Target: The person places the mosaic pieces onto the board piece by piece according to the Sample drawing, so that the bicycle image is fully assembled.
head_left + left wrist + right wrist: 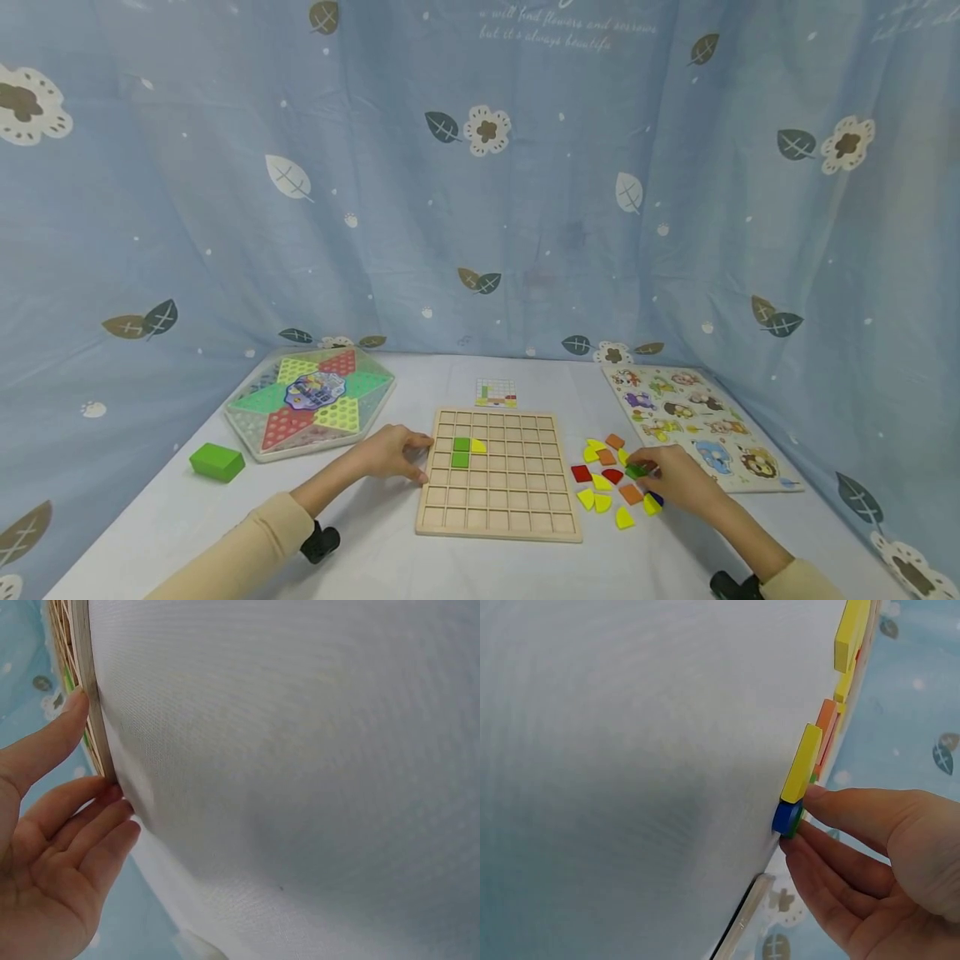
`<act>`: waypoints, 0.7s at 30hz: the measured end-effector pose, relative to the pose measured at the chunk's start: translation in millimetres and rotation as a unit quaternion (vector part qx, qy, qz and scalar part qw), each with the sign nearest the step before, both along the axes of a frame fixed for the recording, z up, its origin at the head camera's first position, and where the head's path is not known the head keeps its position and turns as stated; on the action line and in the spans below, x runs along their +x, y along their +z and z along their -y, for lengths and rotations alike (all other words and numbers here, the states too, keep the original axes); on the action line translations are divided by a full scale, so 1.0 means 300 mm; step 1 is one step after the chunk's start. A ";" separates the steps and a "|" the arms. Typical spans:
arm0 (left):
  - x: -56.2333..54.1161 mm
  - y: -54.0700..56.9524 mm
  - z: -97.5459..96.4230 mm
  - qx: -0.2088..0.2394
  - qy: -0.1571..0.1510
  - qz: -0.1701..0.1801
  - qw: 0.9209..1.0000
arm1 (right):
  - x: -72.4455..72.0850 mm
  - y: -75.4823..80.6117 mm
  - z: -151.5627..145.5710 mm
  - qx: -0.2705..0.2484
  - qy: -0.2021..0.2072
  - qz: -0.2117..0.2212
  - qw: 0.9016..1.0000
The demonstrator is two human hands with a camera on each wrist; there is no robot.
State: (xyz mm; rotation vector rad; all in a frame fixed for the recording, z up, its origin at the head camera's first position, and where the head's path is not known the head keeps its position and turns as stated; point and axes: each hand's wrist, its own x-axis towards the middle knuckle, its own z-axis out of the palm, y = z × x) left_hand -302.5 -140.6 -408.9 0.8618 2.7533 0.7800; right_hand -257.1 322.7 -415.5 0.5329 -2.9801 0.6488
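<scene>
Two green squares, one directly behind the other, lie in cells toward the left of a wooden grid board, with a yellow quarter-circle in the cell to the right of the farther square. From where I stand, the board is flat near the middle of the white-covered desk. The person's left hand touches its left edge with thumb and fingertips spread apart, not clenched around it.

Over to the right, the right hand pinches a small green piece between thumb and fingers, among the scattered loose pieces; the fingers hide too much for me to tell its shape. A dark blue piece lies just beside it, next to a yellow one. Around these are more yellow quarter-circles, a red square, a red quarter-circle and several orange squares.

Beyond the board's far edge lies a small printed grid card. A hexagonal Chinese checkers board stands to the left, with a green block nearer. An animal puzzle board lies at the right, and a blue patterned curtain hangs behind everything.
</scene>
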 end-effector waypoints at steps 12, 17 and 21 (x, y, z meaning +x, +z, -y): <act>0.000 0.002 0.001 -0.001 0.001 0.002 1.000 | 0.014 0.042 0.038 0.003 0.024 -0.006 1.000; 0.002 0.003 0.002 0.000 0.002 0.001 1.000 | 0.023 0.063 0.082 -0.008 0.066 -0.028 0.997; 0.003 0.005 0.001 0.003 0.001 0.001 1.000 | 0.028 0.078 0.132 -0.026 0.090 -0.036 0.995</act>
